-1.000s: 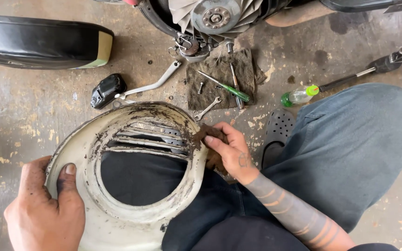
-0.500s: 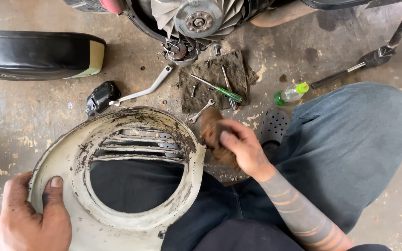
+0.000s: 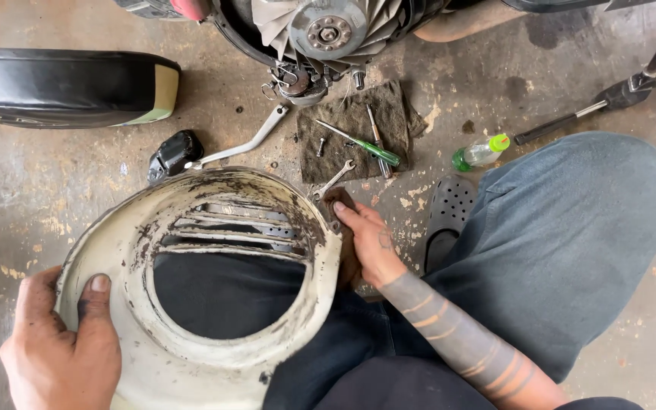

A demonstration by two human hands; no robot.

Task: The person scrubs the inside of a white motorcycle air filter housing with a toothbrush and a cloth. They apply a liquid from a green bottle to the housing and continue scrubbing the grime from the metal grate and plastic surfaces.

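Two hands work a dirty cream cover [image 3: 191, 319] that rests on the person's lap. At the left, the left hand [image 3: 62, 345] grips its rim, thumb laid over the edge. Beyond it on the floor lie a black seat [image 3: 62, 87] and a lever [image 3: 248, 143]. The right hand [image 3: 370, 243] presses a brown rag [image 3: 339, 205] against the cover's right side, fingers closed on it. Past that, a cloth [image 3: 358, 129] carries a screwdriver [image 3: 362, 144]; further right lies a bottle [image 3: 480, 153].
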